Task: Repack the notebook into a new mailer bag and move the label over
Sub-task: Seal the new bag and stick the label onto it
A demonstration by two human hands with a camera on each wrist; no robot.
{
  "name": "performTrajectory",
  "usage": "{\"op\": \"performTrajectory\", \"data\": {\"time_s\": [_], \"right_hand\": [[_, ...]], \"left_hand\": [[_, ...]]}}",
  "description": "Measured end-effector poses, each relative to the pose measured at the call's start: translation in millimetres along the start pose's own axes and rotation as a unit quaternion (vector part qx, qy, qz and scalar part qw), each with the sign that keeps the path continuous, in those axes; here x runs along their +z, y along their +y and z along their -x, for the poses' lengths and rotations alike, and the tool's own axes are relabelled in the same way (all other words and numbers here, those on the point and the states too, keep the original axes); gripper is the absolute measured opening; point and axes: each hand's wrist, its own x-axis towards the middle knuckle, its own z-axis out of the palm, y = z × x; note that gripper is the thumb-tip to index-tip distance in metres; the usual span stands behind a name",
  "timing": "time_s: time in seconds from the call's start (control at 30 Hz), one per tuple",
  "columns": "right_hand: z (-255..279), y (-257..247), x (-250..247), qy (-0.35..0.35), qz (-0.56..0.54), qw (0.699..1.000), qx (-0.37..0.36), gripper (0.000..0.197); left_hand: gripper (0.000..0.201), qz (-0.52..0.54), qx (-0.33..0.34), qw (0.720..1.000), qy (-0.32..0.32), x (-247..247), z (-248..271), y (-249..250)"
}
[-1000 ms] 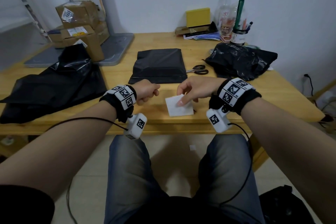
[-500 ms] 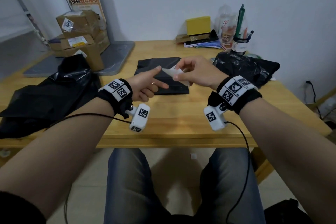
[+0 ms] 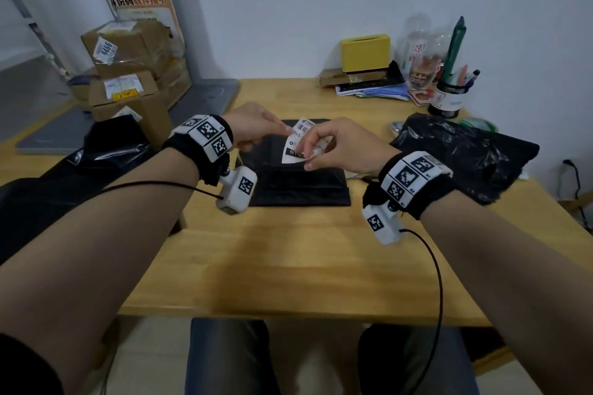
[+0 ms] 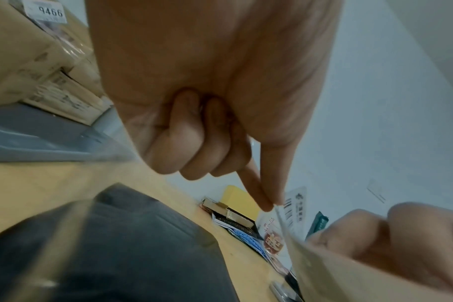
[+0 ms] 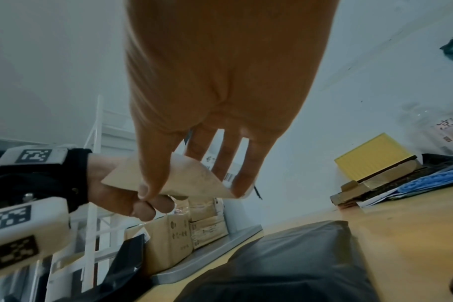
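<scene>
The white shipping label hangs curled in the air, printed side up, over the flat black mailer bag in the middle of the table. My left hand pinches its far left corner between thumb and index finger; the left wrist view shows that pinch on the label with the other fingers curled. My right hand pinches the label's near right edge. In the right wrist view the label's blank underside shows under the thumb, above the mailer bag. The notebook itself is hidden.
A crumpled black bag lies at the right, and more black plastic at the left. Cardboard boxes stand at the back left. A yellow box, papers and a pen cup line the back wall.
The label left the table's near edge and was carried forward over the black mailer bag. My left hand, which held nothing before, now pinches it together with the right.
</scene>
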Motion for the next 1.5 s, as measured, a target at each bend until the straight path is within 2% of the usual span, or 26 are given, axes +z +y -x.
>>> {"op": "performTrajectory", "data": {"time_s": [0.13,0.37,0.53,0.83,0.93,1.13,1.5], "right_hand": [[-27,20,-5,-0.017,0.026,0.999,0.016,0.017],[-67,51,-11,-0.068,0.095,0.992,0.05,0.03],[-85,65,-8,-0.087,0.124,0.987,0.06,0.027],[-99,75,-4,-0.093,0.169,0.979,0.072,0.019],[-102,77,-5,-0.09,0.182,0.975,0.086,0.014],[-107,83,1,-0.11,0.193,0.97,0.102,0.016],[-108,83,6,-0.113,0.209,0.966,0.1,0.012]], "left_hand": [[0.026,-0.017,-0.007,1.0,0.02,-7,-36,-3],[0.019,0.002,-0.054,0.998,0.026,-11,-92,-26],[0.016,0.022,-0.072,0.997,0.029,-11,-118,-43],[0.02,0.086,-0.124,0.988,-0.01,-1,-140,-54],[0.021,0.082,-0.124,0.989,0.001,0,-146,-61],[0.019,0.1,-0.133,0.986,-0.017,4,-150,-69],[0.021,0.091,-0.126,0.988,0.005,7,-154,-70]]}}
